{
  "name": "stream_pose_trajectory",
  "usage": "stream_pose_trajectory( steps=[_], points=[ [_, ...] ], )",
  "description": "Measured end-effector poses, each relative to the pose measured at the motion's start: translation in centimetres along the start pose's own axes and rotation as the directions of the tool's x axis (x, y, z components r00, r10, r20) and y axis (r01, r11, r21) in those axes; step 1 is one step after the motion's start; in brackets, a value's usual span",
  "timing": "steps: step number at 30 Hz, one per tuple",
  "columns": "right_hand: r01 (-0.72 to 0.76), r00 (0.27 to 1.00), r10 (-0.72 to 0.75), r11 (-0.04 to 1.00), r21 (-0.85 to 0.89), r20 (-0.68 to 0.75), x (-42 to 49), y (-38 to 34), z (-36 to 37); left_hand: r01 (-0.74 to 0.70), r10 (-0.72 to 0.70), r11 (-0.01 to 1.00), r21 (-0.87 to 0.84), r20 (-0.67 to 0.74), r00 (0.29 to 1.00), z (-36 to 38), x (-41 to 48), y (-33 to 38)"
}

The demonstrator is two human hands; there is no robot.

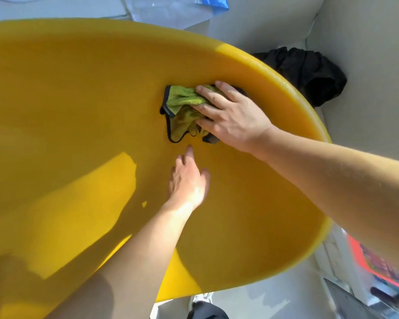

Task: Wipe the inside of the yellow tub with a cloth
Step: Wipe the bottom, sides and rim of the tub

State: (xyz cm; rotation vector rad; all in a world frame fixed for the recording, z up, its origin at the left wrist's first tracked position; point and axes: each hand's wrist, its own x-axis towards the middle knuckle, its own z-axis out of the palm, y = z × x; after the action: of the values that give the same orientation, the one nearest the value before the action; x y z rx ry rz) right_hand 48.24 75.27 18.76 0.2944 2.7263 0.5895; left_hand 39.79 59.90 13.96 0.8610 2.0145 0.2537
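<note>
A big yellow tub [293, 93] fills most of the head view, and I look down into it. A green cloth with a dark edge [182, 104] lies crumpled against the tub's inner right wall, just below the rim. My right hand [230, 116] presses flat on the cloth with fingers spread over it. My left hand [188, 180] reaches into the tub just below the cloth, fingers apart, its fingertip close to the cloth's lower edge and holding nothing.
A black bundle of fabric [309, 72] lies on the pale floor beyond the tub's right rim. Clear and blue plastic [194, 5] sits at the top. A pink-edged printed box [378, 265] and a shoe [203, 298] are at the lower right.
</note>
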Motion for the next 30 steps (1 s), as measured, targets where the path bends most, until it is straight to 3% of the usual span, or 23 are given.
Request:
stream_pose_trajectory(
  steps=[4,7,10,14,16,19,21,23,25,27,30],
  points=[
    [-0.174,0.971,0.144,0.973,0.15,0.192,-5.2,-6.1,2.1,-0.088,0.088,0.996,0.01,-0.039,0.995,0.9,0.3,1.2],
    [-0.243,0.898,0.088,0.916,0.32,0.432,-10.9,-12.1,2.3,-0.147,0.123,0.981,0.127,0.181,0.976,4.3,-0.8,1.0],
    [-0.263,0.825,-0.026,0.866,0.425,0.565,-14.3,-16.6,0.6,-0.188,0.095,0.95,0.249,0.344,0.934,7.4,-3.8,-0.5],
    [-0.128,0.773,-0.238,0.849,0.513,0.588,-15.3,-17.6,-1.5,-0.147,-0.009,0.951,0.272,0.5,0.866,8.3,-7.4,-5.1],
    [-0.065,0.82,-0.236,0.867,0.494,0.522,-14.5,-15.6,-2.5,-0.114,-0.018,0.971,0.211,0.537,0.843,8.0,-9.0,-6.2],
    [-0.028,0.977,-0.044,0.943,0.332,0.207,-12.1,-8.6,-3.2,-0.084,0.098,0.995,-0.051,0.494,0.864,7.4,-10.0,-3.8],
    [-0.102,0.991,0.078,0.963,0.248,0.105,-10.9,-2.8,-4.3,-0.087,0.168,0.962,-0.257,0.311,0.935,7.0,-9.4,-0.5],
    [-0.154,0.977,0.116,0.964,0.215,0.18,-10.5,0.5,-5.3,-0.137,0.164,0.929,-0.345,0.051,0.985,6.7,-8.3,3.4],
    [-0.14,0.959,0.096,0.979,0.149,0.268,-11.1,0.1,-5.5,-0.135,0.103,0.929,-0.346,-0.107,0.989,6.7,-7.6,6.2],
    [-0.148,0.936,0.097,0.981,0.129,0.338,-13.2,-3.4,-4.7,-0.108,0.078,0.946,-0.306,-0.108,0.991,7.2,-7.3,6.9],
    [-0.335,0.844,0.18,0.912,0.236,0.505,-16.8,-11.0,-2.8,-0.163,0.164,0.986,-0.025,0.047,0.985,8.8,-8.6,3.8]
  ],
)
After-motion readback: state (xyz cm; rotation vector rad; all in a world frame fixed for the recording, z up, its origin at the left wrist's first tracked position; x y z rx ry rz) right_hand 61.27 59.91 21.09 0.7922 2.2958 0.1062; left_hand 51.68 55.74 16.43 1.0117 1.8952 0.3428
